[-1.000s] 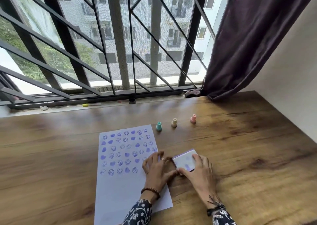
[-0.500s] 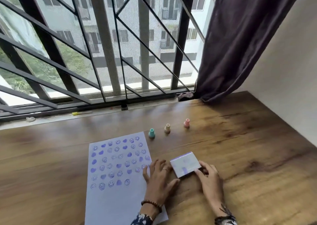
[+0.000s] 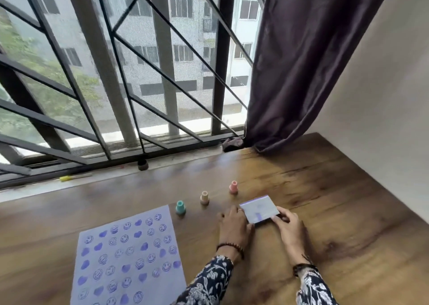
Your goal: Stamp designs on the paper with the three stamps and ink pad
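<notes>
The ink pad (image 3: 259, 209), a small white rectangular case with a purple smear on its lid, lies on the wooden counter (image 3: 336, 211) and serves as the landmark here. The left hand (image 3: 234, 227) rests at its left edge, fingers curled against that side in a loose grip; the right hand (image 3: 289, 229) meets its near right corner, fingertips (image 3: 279, 214) touching the case, so both hands have hold of the pad between them. Left of the pad and slightly farther from the person stand three stamps in a slanting row: the pink stamp (image 3: 233, 187) nearest it, then the beige stamp (image 3: 204, 197), then the teal stamp (image 3: 180, 207), all upright and apart from each other. Well left of the pad lies the paper (image 3: 130, 256), covered in rows of purple smiley faces and hearts, its far right corner just beside the teal stamp.
</notes>
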A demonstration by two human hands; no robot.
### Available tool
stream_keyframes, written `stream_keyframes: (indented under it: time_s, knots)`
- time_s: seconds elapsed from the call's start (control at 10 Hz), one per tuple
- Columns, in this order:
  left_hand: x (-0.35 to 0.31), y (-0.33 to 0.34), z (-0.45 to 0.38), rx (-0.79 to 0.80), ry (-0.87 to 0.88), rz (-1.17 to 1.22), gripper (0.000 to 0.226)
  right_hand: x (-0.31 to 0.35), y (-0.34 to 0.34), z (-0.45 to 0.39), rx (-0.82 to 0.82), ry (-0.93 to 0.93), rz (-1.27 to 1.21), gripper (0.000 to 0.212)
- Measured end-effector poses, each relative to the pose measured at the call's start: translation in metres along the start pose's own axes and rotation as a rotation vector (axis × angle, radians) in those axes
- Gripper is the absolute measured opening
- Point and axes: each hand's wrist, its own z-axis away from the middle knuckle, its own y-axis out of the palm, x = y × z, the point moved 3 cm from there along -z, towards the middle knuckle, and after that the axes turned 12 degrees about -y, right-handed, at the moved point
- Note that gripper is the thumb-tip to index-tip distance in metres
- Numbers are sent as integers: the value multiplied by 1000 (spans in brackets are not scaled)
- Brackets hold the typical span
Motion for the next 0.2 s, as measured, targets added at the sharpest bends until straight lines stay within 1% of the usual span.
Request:
stream_keyframes:
  time_s: [0.1, 0.2]
  knots:
    - [-9, -7, -10, 12, -5, 44, 37, -2, 1, -15, 15, 8, 0, 29]
    - [-7, -4, -12, 14, -3, 55, 35, -4, 2, -17, -54, 22, 0, 32]
